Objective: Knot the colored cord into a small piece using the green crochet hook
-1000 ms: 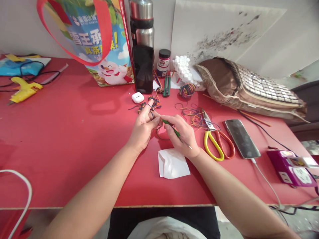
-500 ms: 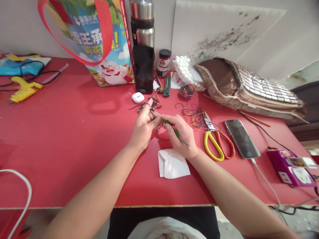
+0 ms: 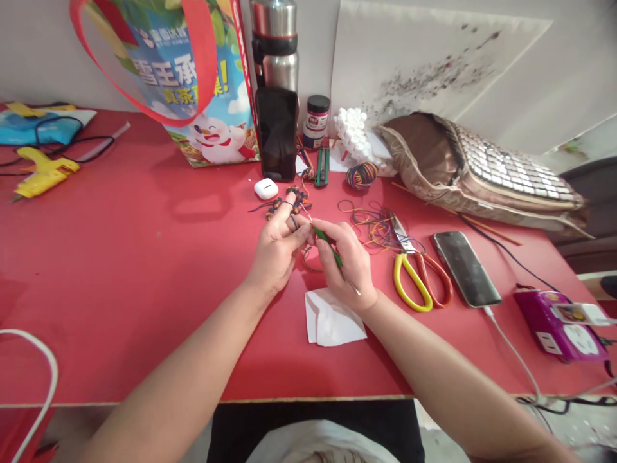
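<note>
Green in the right hand: a slim hook, gripped pen-fashion, with fingers closed around it. Around the raised index finger of the left hand, drawn into a closed pinch beside the hook, dark cord. At the far side of that fingertip, on the red table, a black-and-orange piece. To the right, tangled thread and scissors; farther back, a yarn ball. On the near side, just beside the right hand, a white tissue.
</note>
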The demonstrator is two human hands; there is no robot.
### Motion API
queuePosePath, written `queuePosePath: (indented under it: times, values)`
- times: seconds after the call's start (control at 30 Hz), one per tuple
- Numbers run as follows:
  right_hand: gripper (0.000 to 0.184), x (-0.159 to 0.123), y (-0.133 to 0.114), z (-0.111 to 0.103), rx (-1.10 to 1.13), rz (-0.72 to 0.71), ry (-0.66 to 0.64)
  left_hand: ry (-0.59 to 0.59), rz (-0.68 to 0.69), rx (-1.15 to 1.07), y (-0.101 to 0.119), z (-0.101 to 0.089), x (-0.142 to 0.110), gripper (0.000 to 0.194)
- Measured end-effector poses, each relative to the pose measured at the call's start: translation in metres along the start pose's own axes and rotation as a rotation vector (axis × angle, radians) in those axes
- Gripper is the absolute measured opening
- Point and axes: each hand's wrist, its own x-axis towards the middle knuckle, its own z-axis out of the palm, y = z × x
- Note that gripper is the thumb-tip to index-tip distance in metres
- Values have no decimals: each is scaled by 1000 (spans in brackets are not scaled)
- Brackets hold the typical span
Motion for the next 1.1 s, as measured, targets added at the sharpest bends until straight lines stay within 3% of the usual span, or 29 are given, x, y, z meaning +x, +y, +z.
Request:
queuePosePath:
  times: [0.3, 0.47, 0.57, 0.73, 0.83, 0.93, 1.0, 1.1]
  values:
    - [24, -1, 0, -4, 357, 292, 57, 10, 21, 16, 9, -1, 0, 109]
    - [23, 0, 1, -6, 455, 355, 73, 18, 29, 49, 9, -4, 1, 105]
    - [24, 1, 2, -7, 411, 328, 44, 26, 54, 123, 5, -5, 1, 102]
    - [24, 0, 1, -2, 92, 181, 33, 21, 131, 224, -3, -1, -1, 91]
    - [30, -1, -1, 0, 4, 76, 62, 20, 56, 83, -2, 1, -2, 101]
    - [32, -1, 0, -1, 78, 33, 67, -32, -63, -82, 2, 0, -2, 109]
    - [30, -1, 1, -3, 197, 98, 52, -53, -108, -135, 5, -1, -2, 112]
    - [25, 0, 5, -5, 480, 351, 54, -36, -127, -158, 8, -3, 0, 114]
